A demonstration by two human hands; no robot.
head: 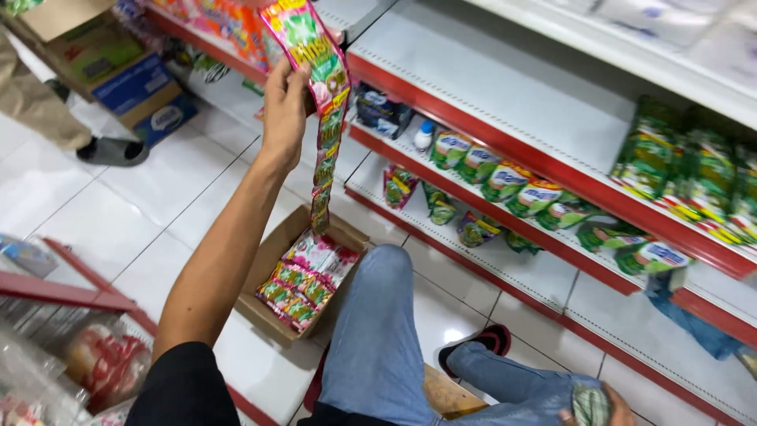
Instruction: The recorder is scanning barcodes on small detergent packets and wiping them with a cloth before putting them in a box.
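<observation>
Upper centre of the frame, left hand pinches a hanging strip of sachets, lifted so it unfolds from the cardboard box on the floor; right hand, lower right, closed on a small green packet

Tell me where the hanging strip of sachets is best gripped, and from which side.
Probably near its upper part, from the side, where the left hand has it now. The strip of sachets hangs as a long, thin, floppy chain down toward the cardboard box, so a pinch across its flat width up high lets the rest trail freely.
</observation>
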